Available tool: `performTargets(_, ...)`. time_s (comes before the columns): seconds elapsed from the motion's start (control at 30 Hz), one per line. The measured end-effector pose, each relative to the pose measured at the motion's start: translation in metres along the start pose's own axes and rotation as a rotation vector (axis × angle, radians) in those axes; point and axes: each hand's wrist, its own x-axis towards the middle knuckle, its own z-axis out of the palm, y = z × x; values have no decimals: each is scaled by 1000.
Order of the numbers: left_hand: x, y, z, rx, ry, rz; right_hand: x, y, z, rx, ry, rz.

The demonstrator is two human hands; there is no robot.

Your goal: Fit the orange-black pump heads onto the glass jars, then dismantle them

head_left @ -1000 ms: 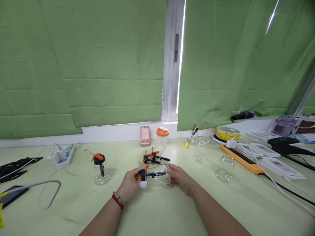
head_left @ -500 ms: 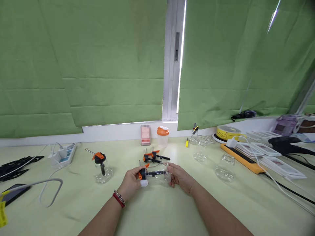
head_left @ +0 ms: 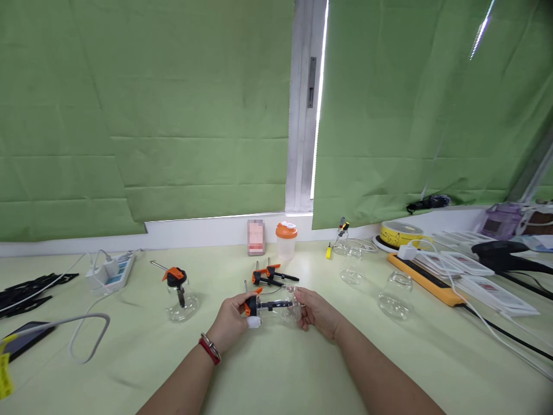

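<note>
Lying sideways between my hands is a clear glass pump bottle (head_left: 280, 306) with a black-and-orange top and a black tube running inside. My left hand (head_left: 232, 318), with white wrapping on one finger, closes around the top. At the other end my right hand (head_left: 317, 314) grips the glass base. Just beyond the bottle rest two loose black-and-orange pump tops (head_left: 266, 279) with stems. To the left stands another pump bottle (head_left: 181, 300), upright, its top fitted. Open glass bottles, one nearer (head_left: 395, 300) and one farther (head_left: 352, 271), stand to the right.
An orange-lidded shaker cup (head_left: 286, 239) and a pink box (head_left: 256, 237) stand by the wall. Power strips, one white (head_left: 123, 271) and one orange (head_left: 425, 279), lie at either side with cables. A phone (head_left: 32, 337) lies at the left, yellow tape (head_left: 400, 233) at the back right.
</note>
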Motion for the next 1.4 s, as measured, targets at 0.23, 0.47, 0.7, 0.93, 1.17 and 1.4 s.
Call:
performTargets(0.23,0,3,1,26,3,-22,-1,-1,0,-15,1,10)
performTargets(0.47,-1,3,1,31,-8,-6,0,-1,-1,-25,11,35)
performTargets(0.7,-1,2,0,37,-19,-2,0,-1,-1,-30,22,48)
performTargets(0.93,-2,7,1,42,-27,-12,-1,-2,0,-28,34,68)
performTargets(1.17,-2,7,1,41,-32,-11,-2,-4,1,-40,44,71)
performTargets(1.4,-2,4,1,56,-21,9,-2,-3,3,-48,61,77)
